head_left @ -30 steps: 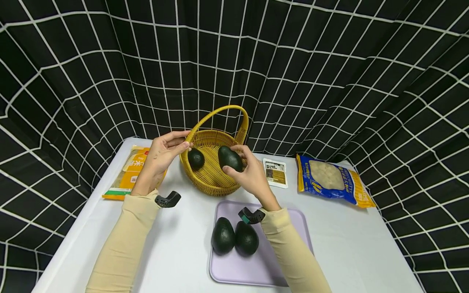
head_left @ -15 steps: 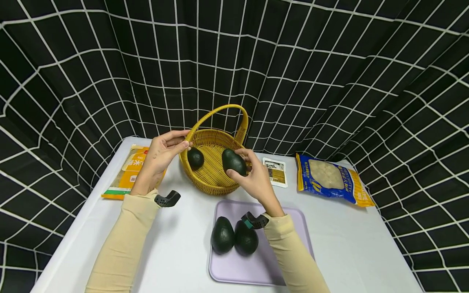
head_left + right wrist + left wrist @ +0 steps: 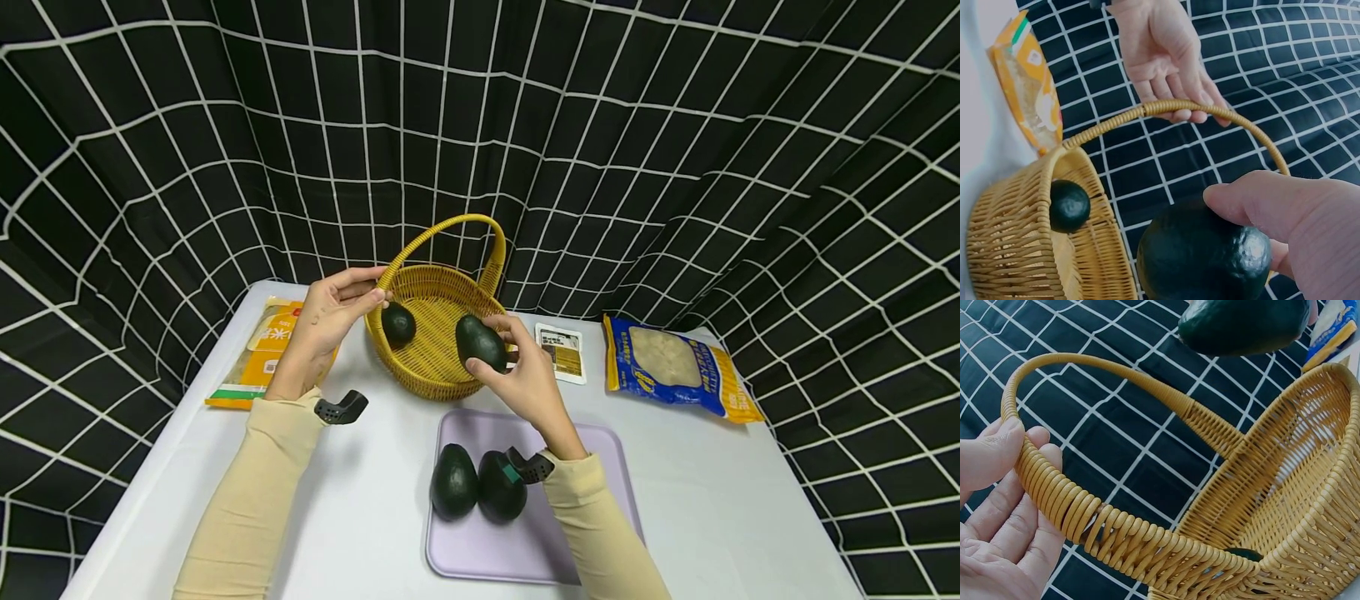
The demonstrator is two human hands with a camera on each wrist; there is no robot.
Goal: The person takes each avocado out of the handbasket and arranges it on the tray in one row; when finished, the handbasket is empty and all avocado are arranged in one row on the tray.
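My left hand (image 3: 330,317) pinches the handle of a yellow wicker basket (image 3: 435,389) between thumb and fingers, close to the rim, as the left wrist view shows (image 3: 1007,506). In my right hand (image 3: 528,379) I hold a dark green avocado (image 3: 480,343) above the basket's right side. Thumb and fingers grip it from opposite sides; in the right wrist view the held avocado (image 3: 1200,256) fills the lower middle. Another avocado (image 3: 398,324) lies inside the basket at its left. Two more, a left avocado (image 3: 453,482) and a right avocado (image 3: 501,492), rest side by side on a lilac tray (image 3: 498,562).
A yellow-orange food packet (image 3: 258,358) lies left of the basket, partly behind my left arm. To the right are a small white-edged packet (image 3: 562,354) and a blue-and-yellow bag (image 3: 675,367). Black gridded cloth (image 3: 450,108) hangs behind the white table (image 3: 712,517).
My right hand and its avocado have shifted slightly right and toward me, over the basket's right side. My left hand stays on the handle.
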